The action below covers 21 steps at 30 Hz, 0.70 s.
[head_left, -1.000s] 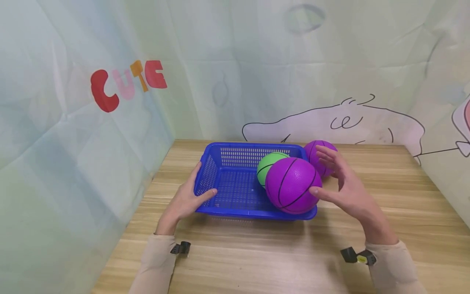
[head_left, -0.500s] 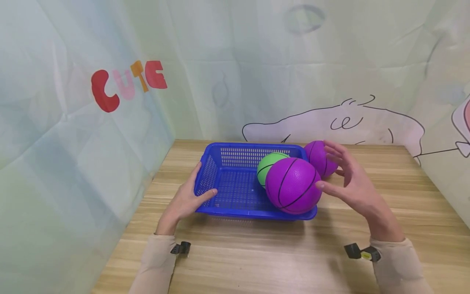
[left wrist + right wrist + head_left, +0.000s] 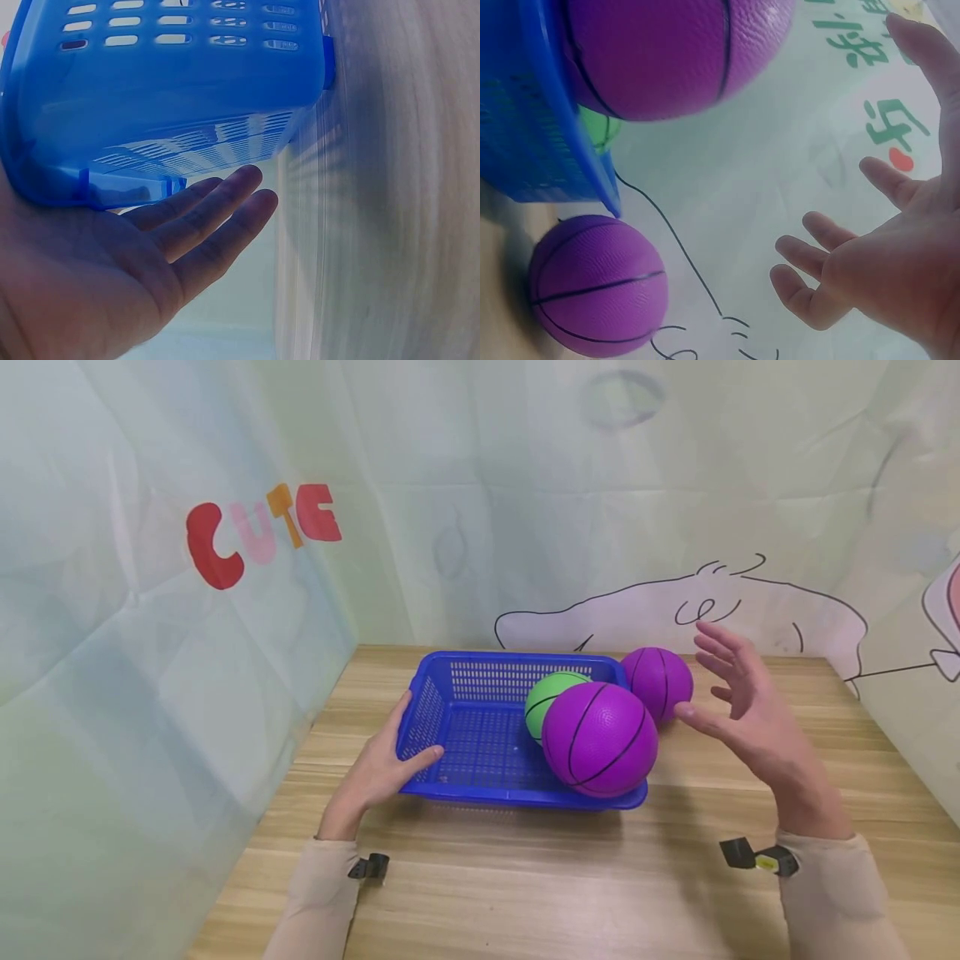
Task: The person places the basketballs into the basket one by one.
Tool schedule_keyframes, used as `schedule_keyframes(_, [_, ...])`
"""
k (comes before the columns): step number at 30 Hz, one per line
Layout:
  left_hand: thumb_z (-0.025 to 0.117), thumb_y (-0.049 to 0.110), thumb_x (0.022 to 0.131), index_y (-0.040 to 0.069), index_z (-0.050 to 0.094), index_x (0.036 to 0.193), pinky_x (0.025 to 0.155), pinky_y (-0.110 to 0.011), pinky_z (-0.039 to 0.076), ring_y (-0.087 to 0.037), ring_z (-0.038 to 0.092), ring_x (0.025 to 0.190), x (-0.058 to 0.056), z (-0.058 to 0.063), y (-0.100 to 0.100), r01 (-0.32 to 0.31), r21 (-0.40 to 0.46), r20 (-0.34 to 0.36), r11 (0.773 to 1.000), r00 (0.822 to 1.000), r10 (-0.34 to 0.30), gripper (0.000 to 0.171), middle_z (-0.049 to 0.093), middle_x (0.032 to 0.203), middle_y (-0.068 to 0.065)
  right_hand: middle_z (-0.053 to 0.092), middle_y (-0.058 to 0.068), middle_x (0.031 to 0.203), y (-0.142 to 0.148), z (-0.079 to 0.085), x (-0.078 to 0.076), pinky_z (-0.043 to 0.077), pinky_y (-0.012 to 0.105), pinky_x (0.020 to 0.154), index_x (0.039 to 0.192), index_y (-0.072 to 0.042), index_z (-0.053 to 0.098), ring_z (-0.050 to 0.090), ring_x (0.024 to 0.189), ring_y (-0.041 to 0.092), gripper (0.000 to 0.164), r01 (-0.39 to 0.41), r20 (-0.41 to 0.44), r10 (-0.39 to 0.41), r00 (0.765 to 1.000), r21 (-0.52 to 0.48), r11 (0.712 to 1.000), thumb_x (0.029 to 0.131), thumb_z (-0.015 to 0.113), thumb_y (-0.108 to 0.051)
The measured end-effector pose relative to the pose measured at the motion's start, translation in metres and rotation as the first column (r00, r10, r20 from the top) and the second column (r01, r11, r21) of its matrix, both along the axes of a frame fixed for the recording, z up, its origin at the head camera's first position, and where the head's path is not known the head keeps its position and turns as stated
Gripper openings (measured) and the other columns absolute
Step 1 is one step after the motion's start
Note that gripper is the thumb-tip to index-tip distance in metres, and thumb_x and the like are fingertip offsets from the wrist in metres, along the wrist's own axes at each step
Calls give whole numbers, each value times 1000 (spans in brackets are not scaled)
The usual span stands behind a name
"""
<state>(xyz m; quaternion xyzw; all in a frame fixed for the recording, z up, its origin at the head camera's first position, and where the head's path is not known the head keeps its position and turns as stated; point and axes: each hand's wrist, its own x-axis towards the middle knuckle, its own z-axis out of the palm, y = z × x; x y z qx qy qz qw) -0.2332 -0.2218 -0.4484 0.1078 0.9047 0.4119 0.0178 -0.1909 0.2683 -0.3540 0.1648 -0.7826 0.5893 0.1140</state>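
Observation:
A blue plastic basket (image 3: 480, 797) stands on the table with its left end at my left hand (image 3: 377, 767). The thumb lies over the rim and the fingers stay along the outside; the left wrist view shows those fingers (image 3: 217, 232) beside the slotted wall. In the basket's right end, a purple ball (image 3: 600, 739) with black lines rises above the rim and partly hides a green ball (image 3: 550, 697). Another purple ball (image 3: 660, 681) rests on the table behind the right end. My right hand (image 3: 757, 727), fingers spread and holding nothing, hovers right of the balls.
The wood-grain table (image 3: 510, 893) runs up to a printed cloth backdrop (image 3: 465, 527) at the back and left. Both wrists carry small black cameras, one being the right wrist camera (image 3: 759, 857).
My right hand has moved away from the large purple ball, to the right and slightly up. The purple ball behind the basket has shifted slightly right. The left hand and basket have stayed put.

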Motion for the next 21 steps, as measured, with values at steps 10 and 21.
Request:
schedule_keyframes(10, [75, 55, 102, 16, 6, 181, 130, -74, 26, -54, 28, 164, 1, 2, 1, 3, -5, -2, 1000, 1000, -3, 112, 18, 184, -23, 29, 14, 178, 22, 9, -16, 39, 22, 113, 173, -32, 38, 29, 165, 31, 90, 64, 51, -59, 997, -107, 992, 99, 76, 3])
schedule_keyframes(21, [74, 52, 103, 16, 5, 181, 130, -74, 26, -54, 28, 164, 0, 1, 1, -2, -6, 1, 1000, 1000, 2, 110, 18, 184, -23, 24, 15, 180, 41, 2, -37, 42, 28, 125, 173, -38, 37, 26, 165, 32, 87, 143, 136, -131, 982, -80, 987, 102, 80, -9])
